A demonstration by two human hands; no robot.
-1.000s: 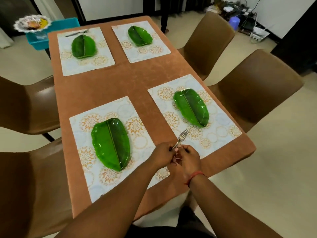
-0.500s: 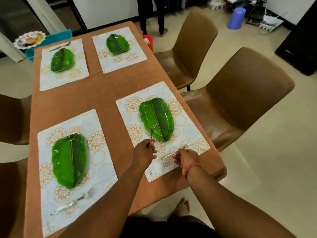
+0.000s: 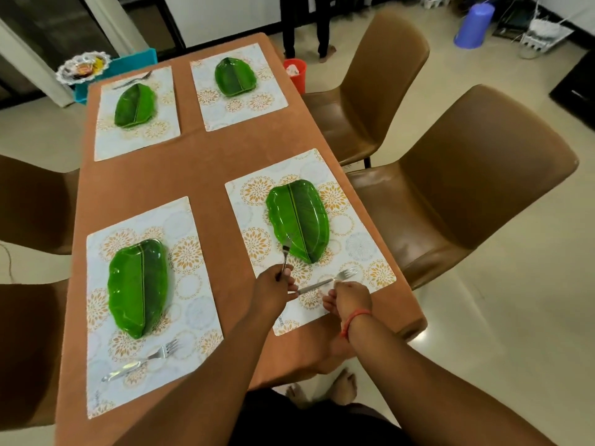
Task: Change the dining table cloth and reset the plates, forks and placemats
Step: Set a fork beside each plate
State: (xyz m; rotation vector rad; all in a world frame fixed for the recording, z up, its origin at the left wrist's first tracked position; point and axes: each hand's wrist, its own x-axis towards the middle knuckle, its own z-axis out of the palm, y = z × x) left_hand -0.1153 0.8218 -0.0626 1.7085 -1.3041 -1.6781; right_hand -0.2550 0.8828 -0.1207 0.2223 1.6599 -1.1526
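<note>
A brown tablecloth [image 3: 206, 175] covers the table and carries several patterned placemats, each with a green leaf plate. My left hand [image 3: 273, 289] grips a fork [image 3: 285, 254] that points up, its tines over the near right plate [image 3: 299, 218]. My right hand [image 3: 349, 300] pinches a second fork [image 3: 328, 281] that lies across the near right placemat [image 3: 354, 249] below the plate. A third fork [image 3: 141, 360] lies on the near left placemat [image 3: 190, 284] below its plate [image 3: 138, 284]. Another fork [image 3: 133, 81] lies on the far left placemat [image 3: 167, 123]. The far right placemat [image 3: 273, 104] shows no fork.
Brown chairs stand on the right [image 3: 467, 201] [image 3: 370, 85] and on the left [image 3: 35, 201]. A red bin [image 3: 294, 75] stands past the table's far right corner, beside a person's legs [image 3: 306, 30]. A teal crate [image 3: 128, 66] with a decorated bowl [image 3: 83, 66] sits beyond the far left corner.
One second ago both hands held forks together at the table's near edge. One fork now lies on the near left placemat. My hands have parted over the near right placemat, each with a fork.
</note>
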